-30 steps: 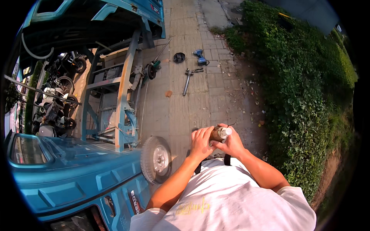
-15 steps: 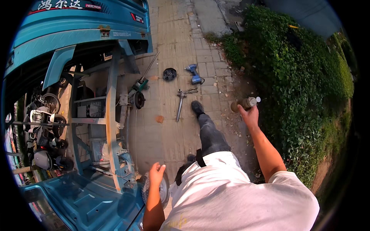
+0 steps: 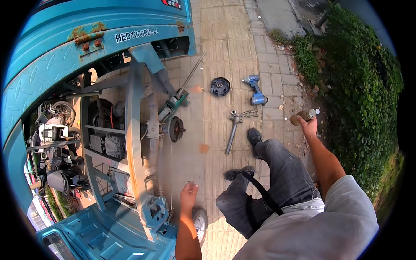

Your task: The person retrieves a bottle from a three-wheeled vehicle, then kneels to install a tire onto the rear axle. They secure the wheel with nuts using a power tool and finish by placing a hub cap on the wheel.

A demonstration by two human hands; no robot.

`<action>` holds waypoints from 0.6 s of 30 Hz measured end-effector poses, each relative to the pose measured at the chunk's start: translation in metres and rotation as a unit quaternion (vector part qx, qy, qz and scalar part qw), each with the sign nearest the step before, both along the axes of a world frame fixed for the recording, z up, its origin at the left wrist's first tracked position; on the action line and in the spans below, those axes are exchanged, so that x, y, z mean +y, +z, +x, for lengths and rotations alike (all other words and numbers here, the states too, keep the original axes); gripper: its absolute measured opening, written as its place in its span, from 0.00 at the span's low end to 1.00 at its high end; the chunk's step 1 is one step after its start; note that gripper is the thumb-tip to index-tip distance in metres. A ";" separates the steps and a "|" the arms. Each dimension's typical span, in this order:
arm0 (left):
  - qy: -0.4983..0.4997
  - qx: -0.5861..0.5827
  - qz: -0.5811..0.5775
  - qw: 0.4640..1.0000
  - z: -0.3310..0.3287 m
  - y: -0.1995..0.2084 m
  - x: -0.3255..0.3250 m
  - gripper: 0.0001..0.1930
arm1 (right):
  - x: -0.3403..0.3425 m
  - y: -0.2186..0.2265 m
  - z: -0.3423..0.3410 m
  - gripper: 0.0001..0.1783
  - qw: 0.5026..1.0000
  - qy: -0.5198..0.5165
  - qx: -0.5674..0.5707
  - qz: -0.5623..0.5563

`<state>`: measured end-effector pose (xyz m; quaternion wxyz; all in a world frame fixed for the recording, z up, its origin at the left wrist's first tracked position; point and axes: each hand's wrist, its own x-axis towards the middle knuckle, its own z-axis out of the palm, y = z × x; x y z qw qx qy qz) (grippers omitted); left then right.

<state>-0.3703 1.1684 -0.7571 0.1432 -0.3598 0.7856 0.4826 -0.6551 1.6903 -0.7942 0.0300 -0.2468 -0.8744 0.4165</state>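
On the right, my right hand (image 3: 309,126) is closed around a bottle (image 3: 306,115) with brownish contents and a pale round piece at its top end. My left hand (image 3: 189,195) hangs over the pavement beside the blue vehicle's frame, its fingers curled together. A small pale speck shows at its fingertips, too small to name. Ahead on the ground lie a black round drum-like part (image 3: 220,86), a blue cordless impact driver (image 3: 256,90) and a metal puller-like tool with a long handle (image 3: 234,128).
The blue cargo vehicle (image 3: 130,162) fills the left, its metal frame exposed. A wheel hub (image 3: 176,129) sticks out from it, next to a green jack (image 3: 174,104) with a long rod. Leafy bushes (image 3: 359,86) line the right. Parked motorbikes (image 3: 54,143) stand beyond the frame.
My view has turned and come closer to the tools and the frame; my feet have shifted. The bottle stays in my right hand. My left hand's fingers have drawn closer together.
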 end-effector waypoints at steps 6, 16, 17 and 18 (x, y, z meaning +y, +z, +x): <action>0.010 -0.012 -0.055 0.998 -0.045 -0.217 -0.056 0.21 | 0.042 -0.199 -0.052 0.33 0.998 -0.022 0.007 0.051; -0.233 -0.046 -0.129 0.963 -0.061 -0.364 -0.066 0.21 | 0.064 -0.436 -0.140 0.27 0.978 -0.090 0.137 -0.126; -0.321 -0.112 -0.122 0.933 -0.055 -0.350 -0.074 0.21 | 0.045 -0.450 -0.129 0.31 0.989 -0.077 0.094 -0.090; -0.275 -0.074 -0.155 0.946 -0.059 -0.344 -0.072 0.21 | 0.045 -0.454 -0.125 0.34 0.989 -0.095 0.098 -0.059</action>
